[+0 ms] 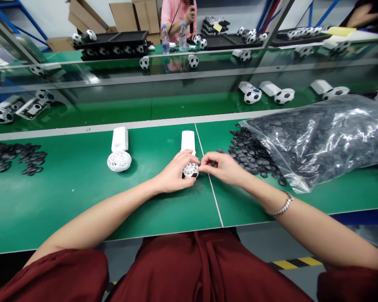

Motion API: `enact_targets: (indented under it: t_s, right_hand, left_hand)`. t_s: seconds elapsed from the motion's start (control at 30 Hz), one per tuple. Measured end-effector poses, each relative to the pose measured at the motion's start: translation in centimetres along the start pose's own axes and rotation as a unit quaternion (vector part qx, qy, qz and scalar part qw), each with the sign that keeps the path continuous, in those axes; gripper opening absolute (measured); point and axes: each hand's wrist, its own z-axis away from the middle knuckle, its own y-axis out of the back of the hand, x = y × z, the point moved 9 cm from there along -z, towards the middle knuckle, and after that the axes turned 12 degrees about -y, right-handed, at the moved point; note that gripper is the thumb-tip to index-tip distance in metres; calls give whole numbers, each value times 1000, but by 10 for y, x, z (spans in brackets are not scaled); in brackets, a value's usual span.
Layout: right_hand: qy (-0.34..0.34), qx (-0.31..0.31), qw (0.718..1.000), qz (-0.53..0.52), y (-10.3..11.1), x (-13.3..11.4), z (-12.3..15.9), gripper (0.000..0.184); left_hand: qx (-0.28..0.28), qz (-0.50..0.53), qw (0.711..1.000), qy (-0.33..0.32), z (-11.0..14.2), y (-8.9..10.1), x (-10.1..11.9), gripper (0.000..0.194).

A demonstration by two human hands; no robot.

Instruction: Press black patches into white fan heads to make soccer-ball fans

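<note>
— Where do we have our hands?

— Both sit at the middle of the green table (82, 197). Our left hand (173, 174) is cupped round the white ball-shaped piece (190, 170), fingers curled over its left side, so it grasps that piece. The ball's lattice face shows a couple of dark patches low down, and its white handle (188, 141) lies flat, pointing away from us.

— And the right?

— Our right hand (222, 167) has its fingertips pinched together right at the ball's right edge (whether a small black piece sits between them, we cannot tell; it is too small to see). A bracelet (283, 205) sits on that wrist.

— What lies around us?

— To the left, well apart from our hands, a second white ball piece (119, 161) rests with its own handle, all white and untouched. Just right of our right hand a heap of black tiles (248, 149) spills from a clear plastic bag (321, 138) full of the same. Another scatter of black tiles (15, 157) lies at the far left edge.

— Beyond the table?

— A lane behind carries finished black-and-white balls (252, 96), and farther back a person in a pink top (176, 16) stands by two water bottles (165, 40).
</note>
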Motion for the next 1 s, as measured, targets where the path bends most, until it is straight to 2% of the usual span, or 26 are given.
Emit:
enact_targets:
  t_s: [0.07,0.1,0.2,0.3,0.37,0.5,0.7,0.87,1.0]
  right_hand:
    - [-38,72,991,104,25,17,-8,11]
    - [-64,104,978,170,38,27,-12,11]
    - [-103,120,930,332,54,46,-20,14]
    - [-62,87,893,438,44,42,-23,18]
    - [-35,61,862,502,31,34,-21,19]
    - [-9,16,812,583,11,20,-14,17]
    - [-5,10,795,606,13,20,-8,19]
    - [-18,-29,807,589,19,31,-7,20]
    - [-8,-35,795,605,14,31,-5,24]
  left_hand:
    - [-5,11,1000,-6,0,1,-1,37]
    - [-3,15,1000,-9,0,1,-1,37]
    - [19,-1,1000,4,1,2,-3,42]
    - [65,-56,992,92,7,10,-16,58]
    - [67,-60,986,141,12,13,-22,65]
    - [24,-17,990,135,15,16,-23,55]
    - [-33,31,996,80,13,19,-18,54]
    - [-39,42,995,78,13,19,-20,55]
    - [-37,38,996,76,13,18,-19,54]
